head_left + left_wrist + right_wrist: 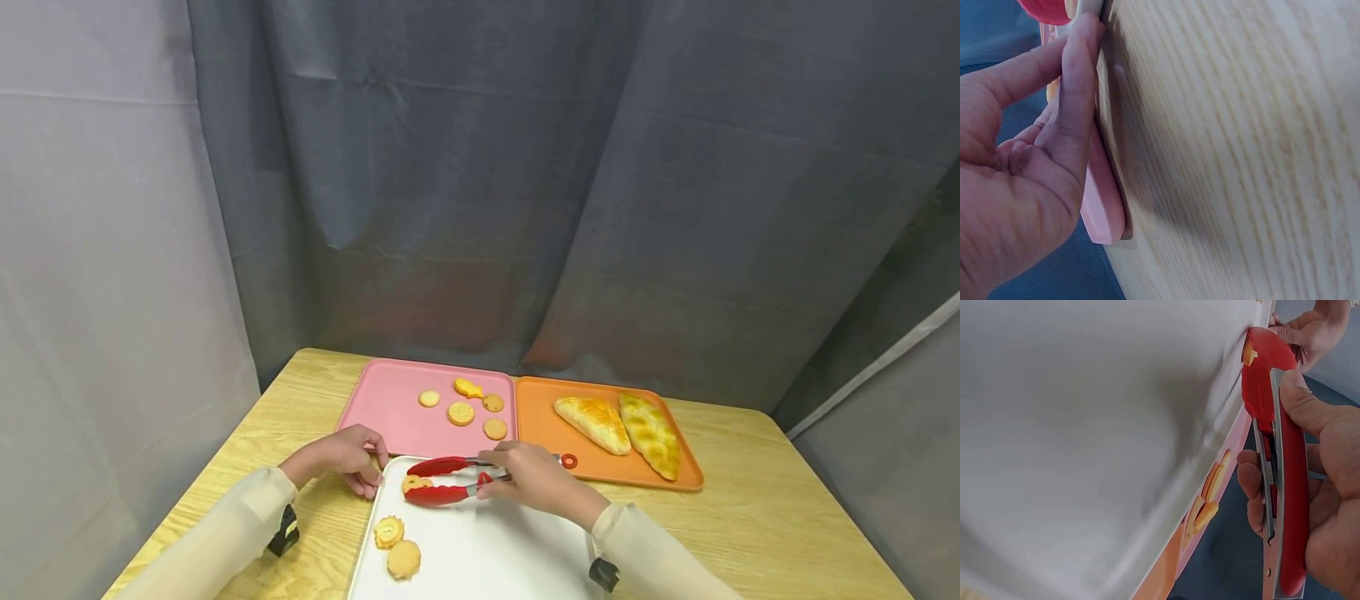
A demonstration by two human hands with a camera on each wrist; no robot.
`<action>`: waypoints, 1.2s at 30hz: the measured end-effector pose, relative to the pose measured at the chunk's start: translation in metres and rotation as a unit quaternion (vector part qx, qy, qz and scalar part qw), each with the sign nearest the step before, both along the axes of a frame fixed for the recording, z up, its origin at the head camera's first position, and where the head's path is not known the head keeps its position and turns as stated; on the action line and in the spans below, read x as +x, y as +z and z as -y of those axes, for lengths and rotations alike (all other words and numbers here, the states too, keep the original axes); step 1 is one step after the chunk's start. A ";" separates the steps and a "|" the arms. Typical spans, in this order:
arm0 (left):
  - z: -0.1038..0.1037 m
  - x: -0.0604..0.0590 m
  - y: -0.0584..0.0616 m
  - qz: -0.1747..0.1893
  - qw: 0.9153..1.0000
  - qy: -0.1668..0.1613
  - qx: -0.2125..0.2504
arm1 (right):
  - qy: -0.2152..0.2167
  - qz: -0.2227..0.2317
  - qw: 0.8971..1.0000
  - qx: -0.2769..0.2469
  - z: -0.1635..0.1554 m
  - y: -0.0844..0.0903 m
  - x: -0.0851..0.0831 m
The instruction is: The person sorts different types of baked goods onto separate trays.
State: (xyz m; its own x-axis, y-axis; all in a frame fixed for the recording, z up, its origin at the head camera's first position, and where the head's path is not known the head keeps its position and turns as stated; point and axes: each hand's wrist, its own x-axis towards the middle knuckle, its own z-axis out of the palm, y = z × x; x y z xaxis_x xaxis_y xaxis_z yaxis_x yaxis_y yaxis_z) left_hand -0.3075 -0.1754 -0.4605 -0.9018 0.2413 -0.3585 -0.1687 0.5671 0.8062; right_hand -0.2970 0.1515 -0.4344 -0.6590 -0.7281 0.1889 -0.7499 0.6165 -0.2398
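Observation:
My right hand grips red-tipped metal tongs above the upper left of a white tray. Between the tong tips sits a small golden cookie, low over the tray and partly covered by them. My left hand pinches the tray's far left corner; in the left wrist view the thumb and finger meet on its rim. Nearer me on the white tray lie a scalloped cookie and a round cookie, side by side.
Behind the white tray, a pink tray carries several cookies and a fish-shaped one. To its right an orange tray bears two large pastries. All stand on a wooden table, with grey curtains around.

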 end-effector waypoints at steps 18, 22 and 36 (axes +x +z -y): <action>0.001 -0.001 -0.001 -0.002 1.000 -0.010 -0.011 | -0.017 -0.008 1.000 -0.015 -0.024 0.004 0.000; 0.001 -0.002 -0.001 -0.003 1.000 -0.013 -0.011 | -0.017 -0.013 1.000 -0.013 -0.025 0.003 0.000; 0.000 0.001 0.000 0.000 1.000 -0.004 -0.002 | -0.024 -0.027 0.999 -0.032 -0.023 0.005 0.000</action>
State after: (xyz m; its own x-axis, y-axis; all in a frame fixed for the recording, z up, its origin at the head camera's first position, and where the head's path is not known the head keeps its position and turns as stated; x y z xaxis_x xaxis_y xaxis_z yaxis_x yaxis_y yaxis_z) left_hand -0.3067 -0.1750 -0.4605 -0.9001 0.2462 -0.3596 -0.1644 0.5723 0.8034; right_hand -0.2968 0.1741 -0.4299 -0.6804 -0.6813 0.2700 -0.7328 0.6364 -0.2407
